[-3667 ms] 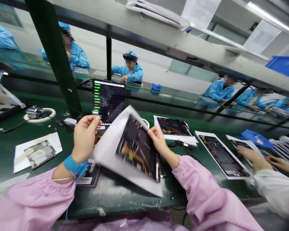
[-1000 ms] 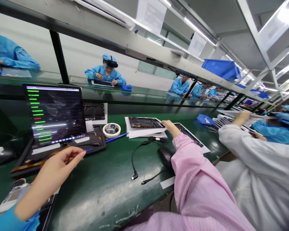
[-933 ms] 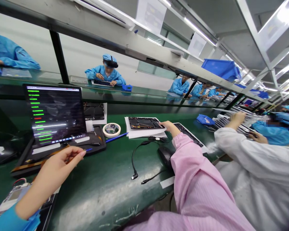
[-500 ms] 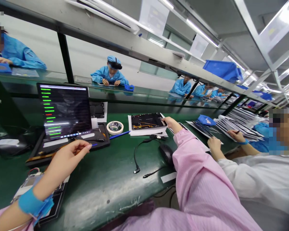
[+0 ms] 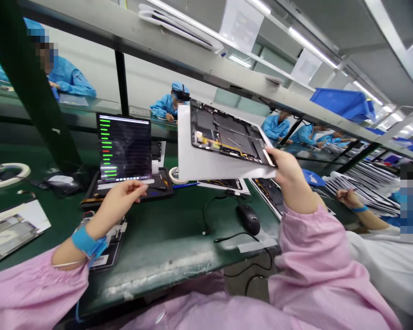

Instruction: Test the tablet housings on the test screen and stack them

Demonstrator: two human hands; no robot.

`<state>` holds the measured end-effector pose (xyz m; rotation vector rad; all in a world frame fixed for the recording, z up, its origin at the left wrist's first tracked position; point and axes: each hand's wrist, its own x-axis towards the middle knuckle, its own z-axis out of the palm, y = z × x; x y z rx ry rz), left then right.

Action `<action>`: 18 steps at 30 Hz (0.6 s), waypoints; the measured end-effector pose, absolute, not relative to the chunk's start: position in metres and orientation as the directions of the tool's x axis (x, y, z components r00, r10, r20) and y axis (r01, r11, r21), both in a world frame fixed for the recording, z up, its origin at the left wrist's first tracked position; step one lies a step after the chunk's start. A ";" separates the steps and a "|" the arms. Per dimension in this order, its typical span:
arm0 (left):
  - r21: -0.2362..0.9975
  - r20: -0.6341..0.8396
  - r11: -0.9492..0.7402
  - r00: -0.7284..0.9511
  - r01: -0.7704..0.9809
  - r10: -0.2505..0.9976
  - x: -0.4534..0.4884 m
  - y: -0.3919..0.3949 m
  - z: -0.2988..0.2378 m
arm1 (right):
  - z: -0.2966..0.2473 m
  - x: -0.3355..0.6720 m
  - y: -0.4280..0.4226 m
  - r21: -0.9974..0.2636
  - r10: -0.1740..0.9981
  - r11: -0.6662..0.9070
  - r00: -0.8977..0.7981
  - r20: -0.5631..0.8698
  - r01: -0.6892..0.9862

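The right hand (image 5: 292, 178) grips the right end of a flat, black, rectangular device shell (image 5: 232, 133) with a white paper sheet (image 5: 206, 167) beneath, raised above the green bench (image 5: 179, 229), long axis running leftward from that hand. Farther off, the left hand (image 5: 124, 197) bunches its fingers before an upright dark screen (image 5: 127, 146); whether empty, I cannot tell.

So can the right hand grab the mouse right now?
Probably not: the right hand is holding up the panel and paper, so it likely must put them down first. Nothing seems to cover the mouse, though.
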<state>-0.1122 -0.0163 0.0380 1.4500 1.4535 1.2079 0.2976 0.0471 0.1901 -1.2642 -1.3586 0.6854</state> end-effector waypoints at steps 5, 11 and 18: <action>0.993 0.094 -0.072 -0.270 0.091 0.958 -0.129 -0.023 0.061 | 0.100 0.229 -0.005 -0.978 0.983 -0.182 -0.018 -0.185 0.100; 0.985 0.170 -0.136 -0.428 0.110 0.887 -0.140 -0.022 0.065 | 0.014 0.183 -0.047 -0.961 0.965 -0.241 -0.067 -0.252 0.136; 0.970 0.100 -0.076 -0.091 0.230 0.991 -0.126 -0.023 0.057 | 0.008 0.221 -0.059 -0.787 0.997 -0.034 -0.029 -0.065 0.616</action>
